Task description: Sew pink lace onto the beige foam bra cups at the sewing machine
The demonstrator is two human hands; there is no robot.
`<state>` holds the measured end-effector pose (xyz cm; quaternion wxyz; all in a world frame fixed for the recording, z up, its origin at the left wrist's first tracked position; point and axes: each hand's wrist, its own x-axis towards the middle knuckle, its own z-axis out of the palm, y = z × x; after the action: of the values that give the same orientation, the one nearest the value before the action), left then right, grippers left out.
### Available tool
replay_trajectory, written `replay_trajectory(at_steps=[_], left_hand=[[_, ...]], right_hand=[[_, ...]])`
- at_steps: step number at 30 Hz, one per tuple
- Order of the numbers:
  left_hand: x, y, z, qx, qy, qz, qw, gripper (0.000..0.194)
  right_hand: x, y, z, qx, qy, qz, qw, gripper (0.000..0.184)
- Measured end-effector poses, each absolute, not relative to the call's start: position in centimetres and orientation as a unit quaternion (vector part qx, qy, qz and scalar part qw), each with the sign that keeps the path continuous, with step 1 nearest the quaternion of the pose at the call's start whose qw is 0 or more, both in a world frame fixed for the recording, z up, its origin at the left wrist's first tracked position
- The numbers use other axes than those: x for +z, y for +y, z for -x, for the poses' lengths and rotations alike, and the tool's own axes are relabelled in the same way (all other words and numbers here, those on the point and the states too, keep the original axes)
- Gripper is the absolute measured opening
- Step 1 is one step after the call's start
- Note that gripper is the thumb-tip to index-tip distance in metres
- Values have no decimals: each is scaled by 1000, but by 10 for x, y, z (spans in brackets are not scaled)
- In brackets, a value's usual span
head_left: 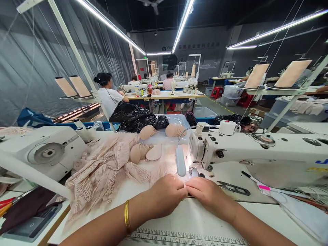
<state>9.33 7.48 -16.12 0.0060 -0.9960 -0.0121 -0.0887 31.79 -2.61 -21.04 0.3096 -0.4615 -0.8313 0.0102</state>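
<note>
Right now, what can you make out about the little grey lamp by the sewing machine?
The lamp has a long, round-ended grey head, apparently plastic, on a thin, curved, metallic-looking neck. The head hangs nearly upright left of the white sewing machine's needle end, just above the left hand and right hand in view. A bright glow around it suggests it is on. Whether anything touches its lower end is unclear.

Hands (pixel 186 191) together below lamp (pixel 180 161), beside sewing machine (pixel 230 150); lace fabric (pixel 102 171) heaped left.
</note>
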Motion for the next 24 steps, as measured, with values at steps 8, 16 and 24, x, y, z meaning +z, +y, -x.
replay_trajectory(at_steps=[8,16,24], left_hand=[[-196,90,-112,-255,-6,967,-12,20],[-197,83,-109,-239,-61,969,-1,19],[-205,84,-111,-237,-83,968,-22,30]], right_hand=[[-212,-36,-333,-12,-837,469,280,38],[-214,-39,-339,14,-826,512,234,35],[-212,-38,-338,1,-827,506,245,46]])
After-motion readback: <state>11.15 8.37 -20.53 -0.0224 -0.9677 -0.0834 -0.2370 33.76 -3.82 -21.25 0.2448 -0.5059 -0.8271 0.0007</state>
